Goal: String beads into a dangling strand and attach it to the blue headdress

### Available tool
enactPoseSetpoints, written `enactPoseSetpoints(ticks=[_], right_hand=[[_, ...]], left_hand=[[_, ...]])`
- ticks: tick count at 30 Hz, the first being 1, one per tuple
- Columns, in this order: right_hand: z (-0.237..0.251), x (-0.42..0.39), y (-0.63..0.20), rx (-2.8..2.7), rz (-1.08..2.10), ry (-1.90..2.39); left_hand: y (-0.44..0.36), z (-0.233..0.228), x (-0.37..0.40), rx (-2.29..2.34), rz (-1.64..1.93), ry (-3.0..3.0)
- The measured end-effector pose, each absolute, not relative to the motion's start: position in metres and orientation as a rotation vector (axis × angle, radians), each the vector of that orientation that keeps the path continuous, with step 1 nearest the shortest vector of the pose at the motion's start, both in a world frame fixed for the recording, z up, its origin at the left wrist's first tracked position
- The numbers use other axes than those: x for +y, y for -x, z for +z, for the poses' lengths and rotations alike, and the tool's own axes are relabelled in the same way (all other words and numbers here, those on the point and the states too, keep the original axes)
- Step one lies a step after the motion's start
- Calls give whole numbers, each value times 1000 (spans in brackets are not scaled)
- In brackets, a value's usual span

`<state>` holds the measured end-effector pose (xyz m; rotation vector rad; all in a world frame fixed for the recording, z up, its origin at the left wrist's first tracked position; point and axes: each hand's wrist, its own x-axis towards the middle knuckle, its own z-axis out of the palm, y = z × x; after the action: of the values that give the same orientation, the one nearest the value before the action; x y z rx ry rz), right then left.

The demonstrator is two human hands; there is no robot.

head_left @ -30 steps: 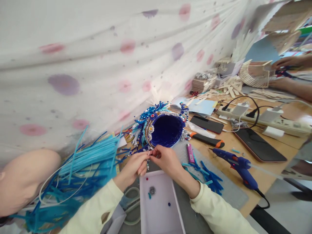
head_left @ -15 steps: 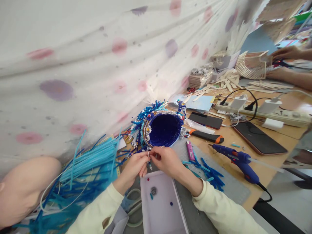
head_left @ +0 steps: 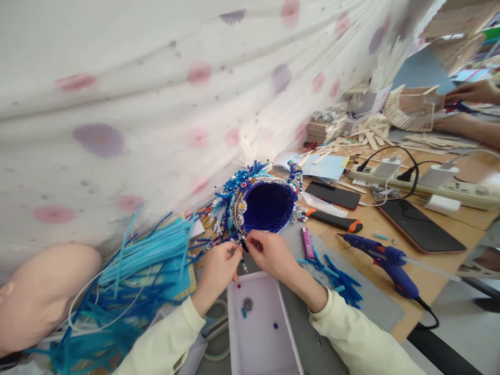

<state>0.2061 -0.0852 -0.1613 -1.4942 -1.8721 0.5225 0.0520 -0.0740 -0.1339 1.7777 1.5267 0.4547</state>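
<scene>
A dark blue beaded headdress (head_left: 265, 205) lies on its side on the table, its hollow facing me. My left hand (head_left: 219, 268) and my right hand (head_left: 271, 255) meet at its lower rim. Both pinch a small beaded dangle (head_left: 242, 249) hanging from that rim. Just below my hands sits a shallow white tray (head_left: 269, 354) with a few loose beads in it.
A heap of blue strips (head_left: 136, 271) and a bare mannequin head (head_left: 35, 291) lie at left. A blue glue gun (head_left: 380, 258), lighter (head_left: 308, 243), orange-tipped knife (head_left: 334, 220), two phones and a power strip (head_left: 429, 185) lie at right. Another person's hands (head_left: 464, 109) work at a stick model at the far right.
My hands stay pinched together at the headdress rim. The view has shifted slightly. The other person's hands have moved a little.
</scene>
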Motion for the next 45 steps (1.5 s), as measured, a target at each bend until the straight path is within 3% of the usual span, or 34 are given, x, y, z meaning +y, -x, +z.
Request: enactPoseSetpoints(ticks=[10, 18, 32, 45], right_hand=[[-170, -78, -197, -1831, 487, 1565], [-164, -81, -202, -1857, 599, 1319], [-172, -83, -212, -1933, 514, 1102], [-173, -84, -205, -1692, 731, 1337]], left_hand=[[-54, -128, -74, 1629, 377, -1908], [-60, -131, -75, 1589, 438, -1865], [-56, -130, -74, 1432, 514, -1505], [-55, -148, -74, 1404, 531, -1738]])
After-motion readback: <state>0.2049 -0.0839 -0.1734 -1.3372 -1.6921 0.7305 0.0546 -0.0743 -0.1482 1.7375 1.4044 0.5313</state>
